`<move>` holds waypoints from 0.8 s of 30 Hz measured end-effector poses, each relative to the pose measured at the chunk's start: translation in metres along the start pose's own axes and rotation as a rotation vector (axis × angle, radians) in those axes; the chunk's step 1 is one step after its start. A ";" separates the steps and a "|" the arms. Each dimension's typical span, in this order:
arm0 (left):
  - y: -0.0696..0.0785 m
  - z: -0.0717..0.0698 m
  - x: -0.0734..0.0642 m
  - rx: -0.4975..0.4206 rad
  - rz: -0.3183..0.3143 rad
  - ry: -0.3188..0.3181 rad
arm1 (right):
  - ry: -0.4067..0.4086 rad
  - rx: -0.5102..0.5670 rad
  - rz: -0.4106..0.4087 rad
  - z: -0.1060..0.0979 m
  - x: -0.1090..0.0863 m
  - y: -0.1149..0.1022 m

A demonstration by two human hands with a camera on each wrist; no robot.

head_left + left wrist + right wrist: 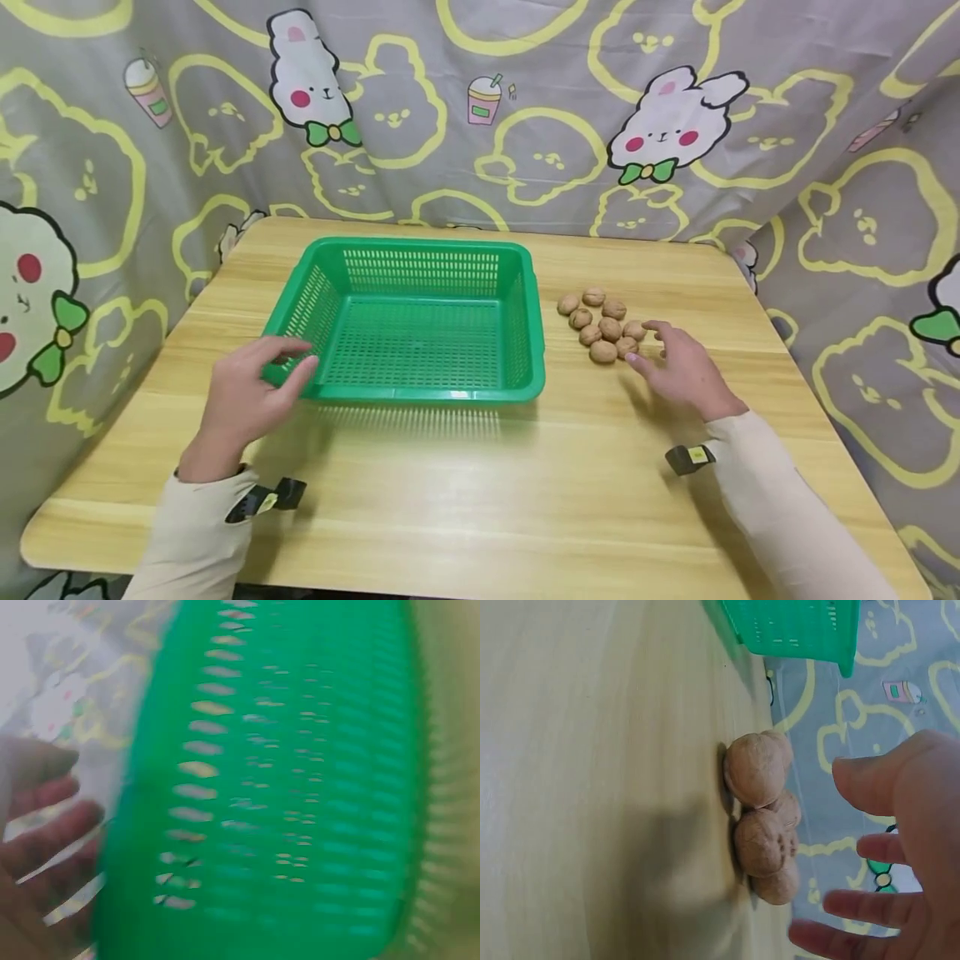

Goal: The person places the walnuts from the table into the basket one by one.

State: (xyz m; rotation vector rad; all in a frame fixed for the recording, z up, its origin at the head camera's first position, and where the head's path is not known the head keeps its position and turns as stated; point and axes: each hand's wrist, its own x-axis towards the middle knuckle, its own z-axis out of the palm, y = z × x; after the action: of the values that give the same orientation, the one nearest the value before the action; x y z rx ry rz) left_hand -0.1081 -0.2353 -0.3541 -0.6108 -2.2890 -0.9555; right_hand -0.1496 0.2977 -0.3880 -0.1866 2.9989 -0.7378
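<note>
A green plastic basket (420, 393) with slotted walls stands on the table, and I see nothing inside it. My left hand (251, 396) hovers by its near left corner, thumb and fingers spread apart; whether it touches the rim I cannot tell. To the basket's right lies a cluster of several brown walnuts (610, 329). My right hand (686, 371) is at the cluster's right side, its fingers parted and holding nothing. In the right wrist view the walnuts (757, 771) sit just beyond the loosely bent fingers. The left wrist view is blurred, with the basket (255, 780) filling most of it.
The light wooden table (450, 492) has rounded corners. Around its back and sides hangs a grey curtain (525, 83) with cartoon prints. A small dark device is strapped at each wrist, over the pale sleeves.
</note>
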 end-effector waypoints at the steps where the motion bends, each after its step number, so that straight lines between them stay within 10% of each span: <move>1: -0.001 -0.005 -0.002 -0.150 -0.019 -0.014 | -0.014 0.016 0.003 0.001 0.002 0.002; 6: -0.012 -0.031 -0.007 -1.139 0.035 -0.288 | -0.052 0.046 0.017 0.005 0.010 0.010; 9: -0.018 -0.037 -0.005 -1.323 0.246 -0.610 | -0.060 0.043 0.025 0.006 0.013 0.014; 12: -0.018 -0.030 -0.002 -1.328 0.463 -0.709 | -0.065 0.046 0.028 0.010 0.016 0.016; 15: -0.021 -0.015 -0.002 -1.436 0.580 -0.559 | -0.065 0.041 0.022 0.012 0.018 0.016; 18: -0.022 -0.008 -0.007 -1.491 0.495 -0.251 | -0.058 0.039 0.003 0.012 0.020 0.016; 21: -0.019 -0.011 -0.019 -1.151 0.245 0.124 | -0.050 0.045 -0.023 0.013 0.022 0.015; 24: -0.022 -0.010 -0.032 -0.573 -0.051 0.292 | -0.043 0.041 -0.046 0.014 0.024 0.015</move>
State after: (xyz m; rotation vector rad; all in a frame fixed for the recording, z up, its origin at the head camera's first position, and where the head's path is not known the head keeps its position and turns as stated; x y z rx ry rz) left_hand -0.0943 -0.2622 -0.3804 -0.5924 -1.7755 -1.6292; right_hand -0.1736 0.3009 -0.4080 -0.2674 2.9455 -0.7890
